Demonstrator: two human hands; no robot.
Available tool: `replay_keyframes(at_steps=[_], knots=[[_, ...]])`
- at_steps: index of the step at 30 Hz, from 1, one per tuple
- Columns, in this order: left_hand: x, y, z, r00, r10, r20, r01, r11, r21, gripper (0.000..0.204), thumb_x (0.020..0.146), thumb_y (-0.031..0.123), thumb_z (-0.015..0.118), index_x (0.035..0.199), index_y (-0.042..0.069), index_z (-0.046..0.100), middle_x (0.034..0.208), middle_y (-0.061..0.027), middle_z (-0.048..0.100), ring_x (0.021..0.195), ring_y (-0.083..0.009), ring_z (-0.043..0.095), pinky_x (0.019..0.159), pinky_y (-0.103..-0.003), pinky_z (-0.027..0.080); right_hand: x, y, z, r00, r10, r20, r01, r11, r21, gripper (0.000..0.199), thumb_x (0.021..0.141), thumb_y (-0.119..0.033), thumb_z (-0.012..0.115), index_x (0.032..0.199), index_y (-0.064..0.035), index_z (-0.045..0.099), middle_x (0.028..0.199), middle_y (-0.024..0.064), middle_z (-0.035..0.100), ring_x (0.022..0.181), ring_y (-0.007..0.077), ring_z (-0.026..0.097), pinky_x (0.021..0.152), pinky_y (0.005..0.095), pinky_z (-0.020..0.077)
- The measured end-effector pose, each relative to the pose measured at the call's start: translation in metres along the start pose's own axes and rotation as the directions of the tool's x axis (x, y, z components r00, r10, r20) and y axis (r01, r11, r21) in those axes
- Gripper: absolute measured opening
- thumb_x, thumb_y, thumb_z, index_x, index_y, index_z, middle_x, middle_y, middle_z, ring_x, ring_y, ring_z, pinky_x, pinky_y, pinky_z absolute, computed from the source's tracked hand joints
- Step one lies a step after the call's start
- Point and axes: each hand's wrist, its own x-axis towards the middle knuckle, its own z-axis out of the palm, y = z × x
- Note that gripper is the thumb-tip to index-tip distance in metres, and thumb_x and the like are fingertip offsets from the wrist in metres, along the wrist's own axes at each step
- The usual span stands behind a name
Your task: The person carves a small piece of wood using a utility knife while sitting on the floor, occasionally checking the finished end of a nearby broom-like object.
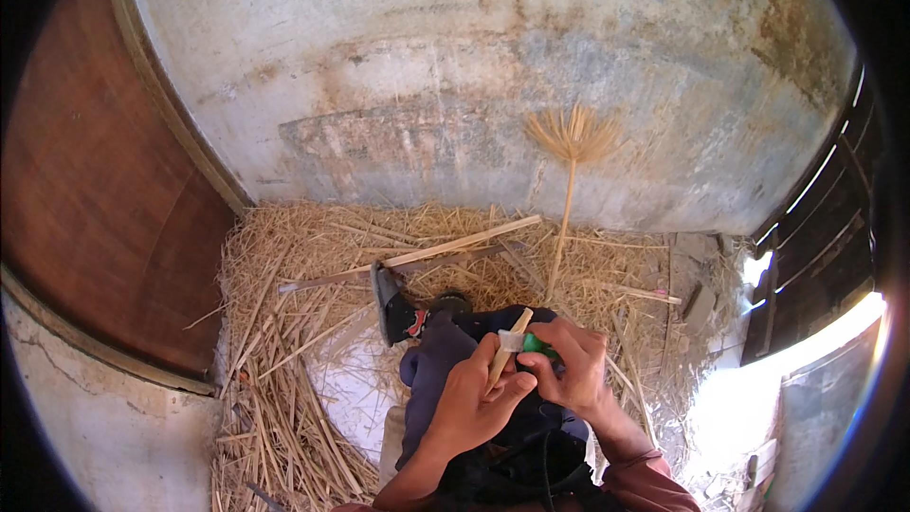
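Note:
Above my lap, my left hand [479, 396] is closed around a short pale strip of wood or bamboo [522, 320], which slants up and to the right. My right hand [573, 368] grips a small green-handled blade [510, 342]. Its flat, pale grey end lies across the strip, close to my left fingertips. My right fingers cover most of the green handle. Whether the blade's edge is biting into the strip is too small to tell.
Straw and shavings [436, 223] cover the floor. Split strips [284, 427] are heaped at the left, and a long slat [464, 242] lies beyond my shoe [393, 308]. A fan-headed broom-like stick [570, 180] leans on the wall [398, 85]. A brown door panel [114, 190] stands left.

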Motion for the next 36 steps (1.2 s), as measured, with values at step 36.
replay_keyframes(at_steps=[36], knots=[[-0.005,0.013,-0.007,0.99,-0.045,-0.136,0.049,0.998,0.027,0.033,0.095,0.027,0.089,0.095,0.002,0.067,0.074,0.0048,0.059,0.067,-0.0012,0.048,0.056,-0.025,0.038,0.006,0.008,-0.007,0.988,-0.122,0.095,0.125,0.992,-0.025,0.033,0.084,-0.028,0.088,0.107,-0.0076,0.077,0.076,0.0045,0.064,0.058,0.0257,0.066,0.052,0.0372,0.0504]])
